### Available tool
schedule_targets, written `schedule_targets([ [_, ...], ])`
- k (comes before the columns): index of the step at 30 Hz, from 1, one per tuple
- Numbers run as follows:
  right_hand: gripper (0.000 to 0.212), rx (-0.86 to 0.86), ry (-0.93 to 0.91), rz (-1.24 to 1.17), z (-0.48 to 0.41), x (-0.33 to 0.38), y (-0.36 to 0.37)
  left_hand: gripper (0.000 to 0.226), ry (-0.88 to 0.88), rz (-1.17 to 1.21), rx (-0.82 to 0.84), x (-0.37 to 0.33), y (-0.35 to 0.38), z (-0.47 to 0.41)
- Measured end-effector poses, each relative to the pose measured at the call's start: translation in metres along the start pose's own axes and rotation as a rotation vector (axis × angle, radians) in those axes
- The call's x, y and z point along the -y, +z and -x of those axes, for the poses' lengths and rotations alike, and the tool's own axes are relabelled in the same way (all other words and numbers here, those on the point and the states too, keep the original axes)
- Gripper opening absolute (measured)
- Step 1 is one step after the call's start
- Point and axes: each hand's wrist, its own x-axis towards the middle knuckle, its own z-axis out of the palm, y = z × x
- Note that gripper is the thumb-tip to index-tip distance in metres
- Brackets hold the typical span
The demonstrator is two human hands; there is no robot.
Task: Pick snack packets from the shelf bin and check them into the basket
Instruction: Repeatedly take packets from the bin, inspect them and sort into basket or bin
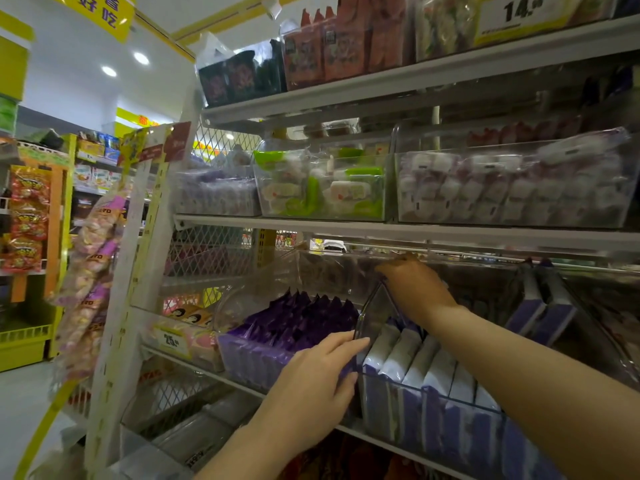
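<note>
Purple packets (304,320) fill one bin (242,355), white packets (415,362) the next. My left grip (311,386) lies flat, fingers (346,342) straight, against their divider (375,306). My right grip (412,285) reaches deep over the white ones; I cannot tell its state.

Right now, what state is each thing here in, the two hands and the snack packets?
left hand, open, fingers straight against the wall of the clear bin.
right hand, reaching to the back of the clear bin; grip hidden.
purple packets, upright, packed in their bin.
white-and-blue packets, upright in a row.
</note>
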Motion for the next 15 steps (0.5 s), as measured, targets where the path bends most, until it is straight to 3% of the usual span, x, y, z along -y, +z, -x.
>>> schedule_targets([
  [4, 0.039, -0.007, 0.127, -0.205, 0.004, -0.006, 0.001, 0.052, 0.008, -0.008, -0.002, 0.001, 0.001, 0.002],
  [10, 0.076, 0.061, 0.129, -0.053, 0.022, -0.007, 0.002, 0.054, -0.013, -0.056, -0.001, -0.004, 0.003, 0.001],
  [15, 0.081, -0.034, 0.04, -0.067, 0.041, -0.004, -0.003, 0.06, -0.059, -0.106, 0.017, -0.013, 0.009, 0.005],
])
